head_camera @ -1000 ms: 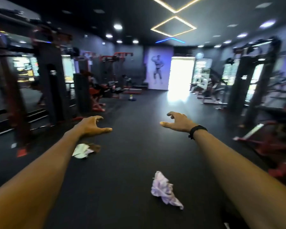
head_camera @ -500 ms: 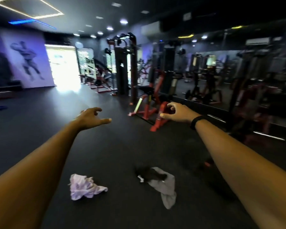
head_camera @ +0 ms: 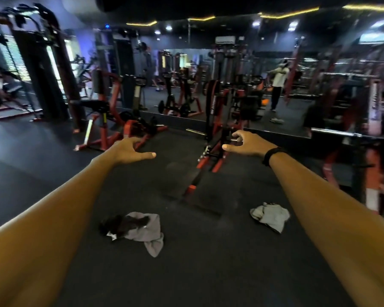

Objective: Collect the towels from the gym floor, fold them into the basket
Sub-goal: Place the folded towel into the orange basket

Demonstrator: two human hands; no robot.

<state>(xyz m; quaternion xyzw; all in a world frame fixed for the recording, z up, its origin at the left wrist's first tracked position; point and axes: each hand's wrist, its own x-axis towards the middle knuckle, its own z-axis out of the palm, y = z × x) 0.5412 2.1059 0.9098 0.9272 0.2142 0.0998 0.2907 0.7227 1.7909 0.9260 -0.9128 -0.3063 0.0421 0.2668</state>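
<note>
Two crumpled towels lie on the dark gym floor. A grey towel (head_camera: 145, 229) with a dark cloth (head_camera: 120, 223) bunched on its left side sits between my arms, low in the view. A second, light grey towel (head_camera: 272, 216) lies just left of my right forearm. My left hand (head_camera: 131, 150) and my right hand (head_camera: 247, 144) are stretched out ahead at chest height, well above the floor, fingers loosely curled and holding nothing. No basket is in view.
Red and black weight machines (head_camera: 217, 138) stand straight ahead, one frame reaching toward the towels. More machines (head_camera: 111, 120) stand to the left and a rack (head_camera: 372, 165) at the right. A wall mirror (head_camera: 275, 89) behind them reflects a person.
The view has swung to the right. The white and lilac towels left the frame, the grey towel with the dark cloth shifted left, and a second grey towel came into view. Both hands stay empty.
</note>
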